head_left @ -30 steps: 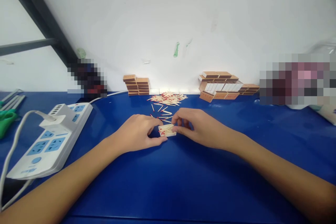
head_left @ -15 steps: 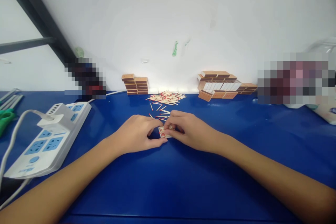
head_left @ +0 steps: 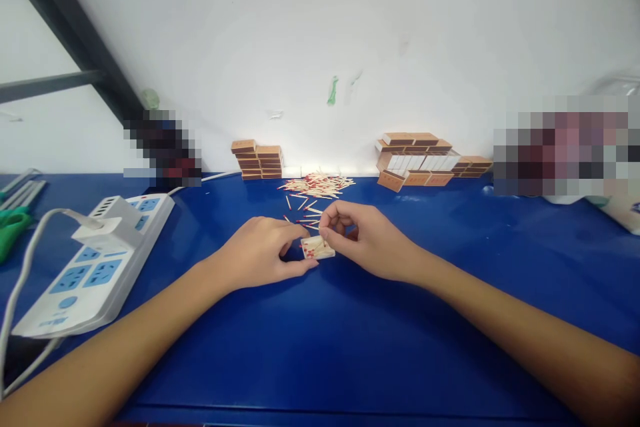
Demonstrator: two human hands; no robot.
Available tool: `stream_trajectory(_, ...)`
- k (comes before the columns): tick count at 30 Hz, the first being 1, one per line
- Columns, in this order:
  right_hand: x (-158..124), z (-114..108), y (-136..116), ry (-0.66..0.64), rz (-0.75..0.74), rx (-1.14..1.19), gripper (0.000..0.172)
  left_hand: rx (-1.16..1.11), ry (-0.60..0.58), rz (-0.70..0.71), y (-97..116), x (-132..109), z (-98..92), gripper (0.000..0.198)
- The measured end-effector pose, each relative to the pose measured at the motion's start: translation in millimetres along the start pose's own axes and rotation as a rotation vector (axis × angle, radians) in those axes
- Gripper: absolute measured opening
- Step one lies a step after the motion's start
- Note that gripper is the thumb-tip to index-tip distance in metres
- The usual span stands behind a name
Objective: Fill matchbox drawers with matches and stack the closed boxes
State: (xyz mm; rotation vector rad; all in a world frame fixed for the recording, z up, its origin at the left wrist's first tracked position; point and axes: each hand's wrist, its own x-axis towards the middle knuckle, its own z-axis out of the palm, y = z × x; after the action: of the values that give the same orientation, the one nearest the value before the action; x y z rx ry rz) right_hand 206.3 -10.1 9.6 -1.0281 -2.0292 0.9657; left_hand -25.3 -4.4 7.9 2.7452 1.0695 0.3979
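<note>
A small white matchbox tray (head_left: 327, 253) lies on the blue table with several red-tipped matches (head_left: 310, 253) in it. My left hand (head_left: 260, 250) grips the tray's left end between thumb and index finger. Above the tray's right side, my right hand (head_left: 367, 233) is closed in a pinch, and the thin stick of a match (head_left: 324, 239) shows under the fingertips. Loose matches (head_left: 311, 209) are scattered just beyond the tray. Behind them rises a heap of matches (head_left: 320, 185) near the wall.
Stacked matchboxes (head_left: 263, 163) stand at the wall left of the heap, and a larger matchbox stack (head_left: 415, 160) stands to the right. A white power strip (head_left: 107, 290) with a plugged-in adapter and cable lies at left. Green-handled scissors (head_left: 15, 220) sit at the far left edge.
My right hand has lifted slightly and shifted right, uncovering more of the tray and its matches. My left hand stays on the tray.
</note>
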Motion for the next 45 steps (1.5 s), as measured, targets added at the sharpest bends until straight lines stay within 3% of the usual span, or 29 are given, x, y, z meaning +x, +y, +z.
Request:
stream_trajectory(7, -1, 6, 7, -0.029, 0.024, 0.182, 0.008, -0.018, 0.061, 0.000, -2, 0, 1.6, 0.029)
stream_trajectory(14, 2, -7, 10, 0.011, 0.022, -0.014, 0.009, -0.004, 0.064, -0.003, -4, 0, 2.3, 0.035)
stream_trajectory(20, 13, -38, 37, 0.223, 0.022, -0.311, 0.009, 0.001, 0.046, 0.007, -3, -1, 0.9, 0.034)
stream_trajectory(26, 27, -57, 66, 0.180, 0.002, -0.510, 0.015, 0.001, 0.032, 0.014, 0, -1, -0.1, 0.036)
stream_trajectory(30, 26, -50, 52, 0.146, -0.006, -0.411, 0.019, 0.010, 0.038, 0.008, 0, -2, 0.1, 0.035)
stream_trajectory(35, 9, -28, 15, -0.131, -0.028, -0.213, 0.018, 0.021, 0.049, -0.020, -1, -1, -0.5, 0.033)
stream_trajectory(45, 3, -11, 20, -0.078, -0.139, -0.404, 0.006, 0.017, 0.054, -0.007, -2, -1, 0.4, 0.032)
